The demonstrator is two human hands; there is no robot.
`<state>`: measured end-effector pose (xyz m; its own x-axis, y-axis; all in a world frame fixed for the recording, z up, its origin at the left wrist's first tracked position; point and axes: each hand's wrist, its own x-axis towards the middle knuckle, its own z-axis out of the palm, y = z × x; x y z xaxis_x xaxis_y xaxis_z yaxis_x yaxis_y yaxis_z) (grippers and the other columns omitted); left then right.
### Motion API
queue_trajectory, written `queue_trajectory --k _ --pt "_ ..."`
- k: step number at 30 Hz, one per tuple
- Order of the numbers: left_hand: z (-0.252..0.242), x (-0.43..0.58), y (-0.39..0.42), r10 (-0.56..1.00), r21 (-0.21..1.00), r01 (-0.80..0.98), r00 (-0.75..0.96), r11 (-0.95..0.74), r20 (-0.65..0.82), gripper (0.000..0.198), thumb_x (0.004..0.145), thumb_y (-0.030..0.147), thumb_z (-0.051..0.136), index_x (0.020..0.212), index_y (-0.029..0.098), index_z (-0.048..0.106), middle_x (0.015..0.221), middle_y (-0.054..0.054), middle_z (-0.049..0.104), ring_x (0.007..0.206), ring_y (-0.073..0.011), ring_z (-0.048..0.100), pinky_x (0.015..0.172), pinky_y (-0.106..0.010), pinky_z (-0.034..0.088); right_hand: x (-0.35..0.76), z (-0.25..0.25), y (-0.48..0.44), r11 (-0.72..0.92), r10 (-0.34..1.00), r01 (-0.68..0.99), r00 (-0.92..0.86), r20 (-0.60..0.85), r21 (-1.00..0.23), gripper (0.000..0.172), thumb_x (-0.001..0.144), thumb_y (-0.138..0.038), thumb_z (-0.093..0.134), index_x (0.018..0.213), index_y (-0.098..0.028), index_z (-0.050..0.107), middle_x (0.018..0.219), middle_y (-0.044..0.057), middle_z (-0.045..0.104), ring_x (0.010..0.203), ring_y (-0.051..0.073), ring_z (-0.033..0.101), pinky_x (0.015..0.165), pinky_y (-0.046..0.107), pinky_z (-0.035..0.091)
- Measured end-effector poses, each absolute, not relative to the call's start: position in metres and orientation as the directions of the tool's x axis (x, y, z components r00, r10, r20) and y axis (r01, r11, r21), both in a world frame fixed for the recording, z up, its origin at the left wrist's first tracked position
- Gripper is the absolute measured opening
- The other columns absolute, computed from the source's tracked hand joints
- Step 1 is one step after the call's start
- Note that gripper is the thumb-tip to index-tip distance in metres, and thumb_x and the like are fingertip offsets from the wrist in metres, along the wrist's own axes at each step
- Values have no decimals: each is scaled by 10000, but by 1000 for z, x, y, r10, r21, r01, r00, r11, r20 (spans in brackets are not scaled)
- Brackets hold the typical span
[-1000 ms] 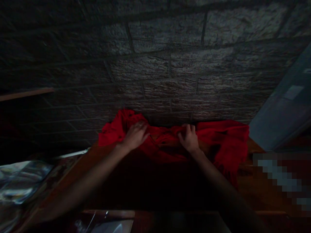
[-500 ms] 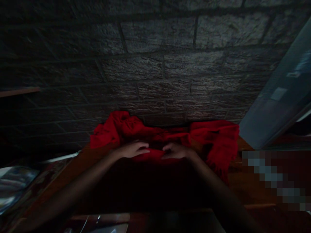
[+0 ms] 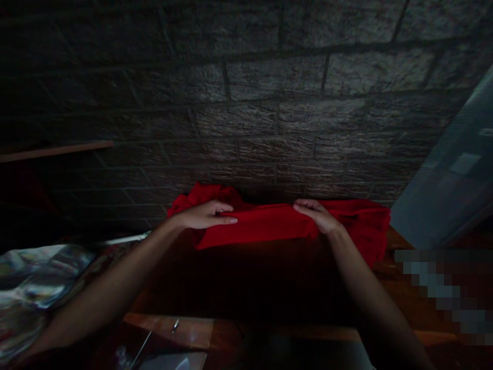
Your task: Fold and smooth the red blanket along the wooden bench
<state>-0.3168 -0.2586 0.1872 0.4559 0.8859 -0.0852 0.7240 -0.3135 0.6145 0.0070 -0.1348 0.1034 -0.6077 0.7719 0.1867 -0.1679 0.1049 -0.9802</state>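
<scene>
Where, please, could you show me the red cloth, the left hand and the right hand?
Red cloth (image 3: 265,224): head view, on its smooth front span.
Left hand (image 3: 205,215): head view, on the middle of the hand.
Right hand (image 3: 318,216): head view, on the back of the hand.

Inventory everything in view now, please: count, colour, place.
table: 1, brown, centre
cloth: count unclear, red, table's far side
wall: 1, dark grey, behind cloth
plank: 1, brown, left
panel: 1, grey, right
label: 1, white, on panel
wrap: count unclear, silvery, lower left
strip: 1, white, left of table
dim items: count unclear, pale, bottom left
pixelated patch: 1, bluish, lower right
left hand: 1, bare, touching cloth
right hand: 1, bare, gripping cloth
</scene>
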Motion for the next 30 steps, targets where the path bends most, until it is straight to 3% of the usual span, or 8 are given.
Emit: queue_trajectory --k 4,8,11,15,17,20,25,30 --pt "188 -332 -267 897 620 738 424 -264 -123 366 877 515 560 825 158 620 777 7 578 710 -131 526 627 -204 394 21 121 -142 323 569 49 -808 152 -945 383 777 -510 717 976 -183 722 915 2 704 802 146 623 738 249 483" --pt "169 -338 -266 878 552 785 443 -281 -183 408 883 553 524 847 162 637 808 2 611 747 -146 552 653 -212 405 17 116 -147 612 449 269 -892 47 -744 355 865 -509 605 871 -170 708 795 -8 676 724 143 585 656 236 426" --pt "143 -347 -255 909 377 885 365 -272 -202 427 890 567 487 843 170 636 816 -16 646 754 -172 584 669 -236 432 -5 95 -143 711 533 440 -846 13 -548 272 916 -385 549 860 -171 708 776 15 686 708 156 602 665 250 412" --pt "103 -354 -241 983 88 980 184 -181 -26 381 915 480 460 1034 166 639 1016 -107 691 908 -252 645 807 -338 490 -41 65 -141 657 721 648 -690 68 -385 253 930 -215 502 1083 -181 701 1074 104 717 978 241 654 852 313 433" --pt "84 -347 -239 970 28 980 189 -196 156 427 934 459 444 1203 163 594 1203 -148 646 1085 -287 616 940 -405 470 -52 54 -143 626 756 677 -648 91 -387 290 949 -219 483 1166 -193 674 1160 109 697 1050 245 640 906 322 421" --pt "57 -325 -239 882 29 916 377 -401 285 458 970 469 413 1305 190 554 1335 -130 583 1244 -278 536 1069 -437 401 -54 41 -145 646 731 602 -665 154 -470 280 985 -299 471 1146 -206 681 1142 81 704 1036 206 640 915 291 413" --pt "30 -290 -224 811 44 845 495 -533 311 427 996 453 385 1308 229 571 1322 -95 600 1227 -261 553 1074 -435 414 -41 26 -141 632 689 346 -659 300 -693 359 997 -418 461 923 -168 706 852 16 703 744 125 606 703 223 402" --pt "16 -268 -198 806 124 836 461 -535 371 444 996 484 347 1215 207 617 1203 -96 667 1124 -262 621 1010 -405 470 -36 22 -139 557 764 408 -594 254 -723 341 995 -359 477 840 -146 693 763 3 664 668 97 553 631 210 348"
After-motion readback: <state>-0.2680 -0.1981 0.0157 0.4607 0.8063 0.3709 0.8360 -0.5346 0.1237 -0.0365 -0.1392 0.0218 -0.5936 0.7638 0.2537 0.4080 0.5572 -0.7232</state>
